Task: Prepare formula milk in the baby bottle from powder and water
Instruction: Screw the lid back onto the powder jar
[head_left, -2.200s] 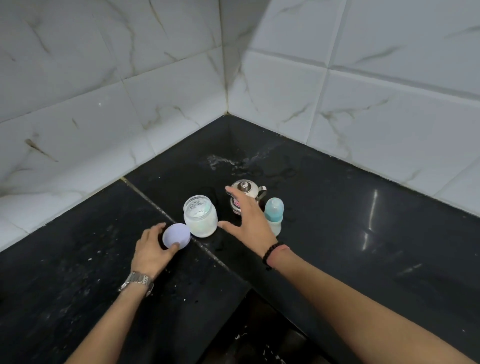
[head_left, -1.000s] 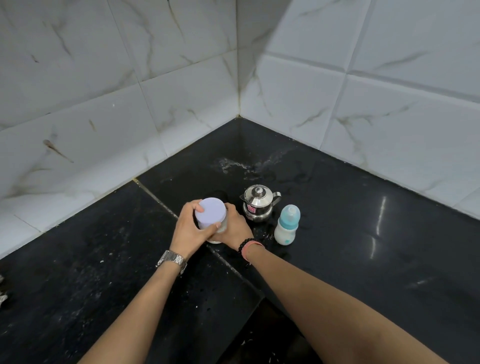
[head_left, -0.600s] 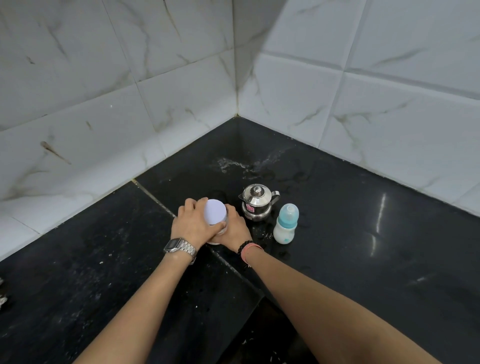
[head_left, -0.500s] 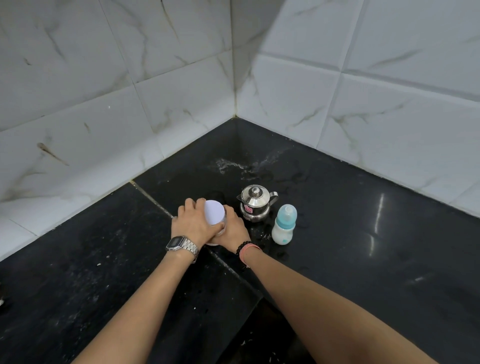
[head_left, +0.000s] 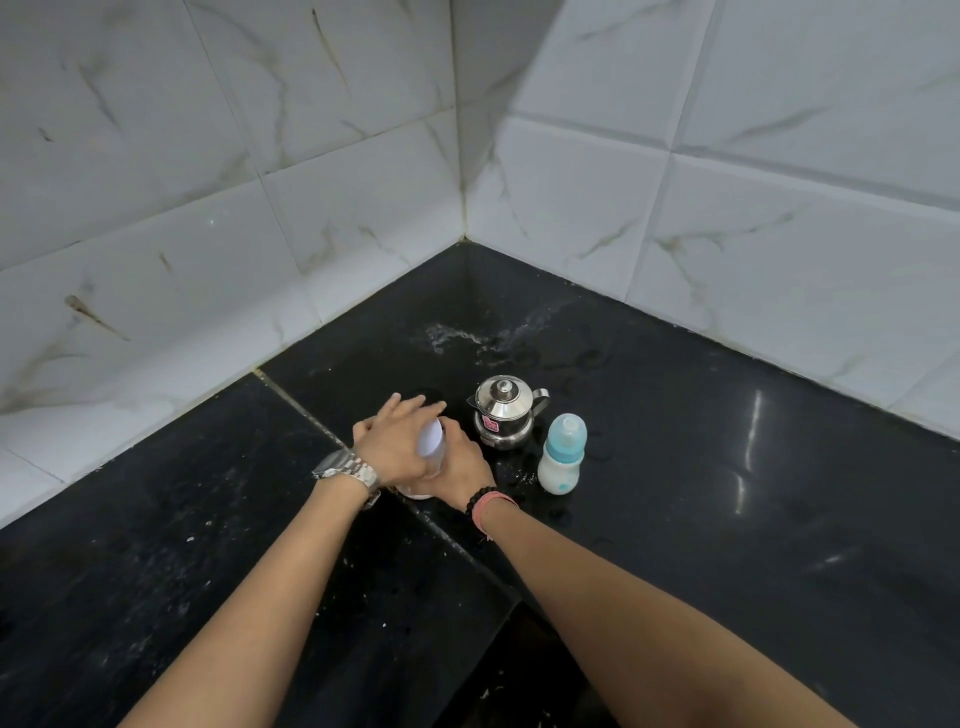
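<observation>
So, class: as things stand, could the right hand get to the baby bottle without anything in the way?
Probably yes. The baby bottle stands alone on the counter, just right of the right hand, with nothing between them. But that hand is holding the powder jar and would have to let go first.

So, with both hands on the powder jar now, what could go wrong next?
The left hand is turning the lid while the right hand grips the powder jar. A slip could tip powder onto the wet black counter. The right hand could also bump the steel pot just behind it.
</observation>
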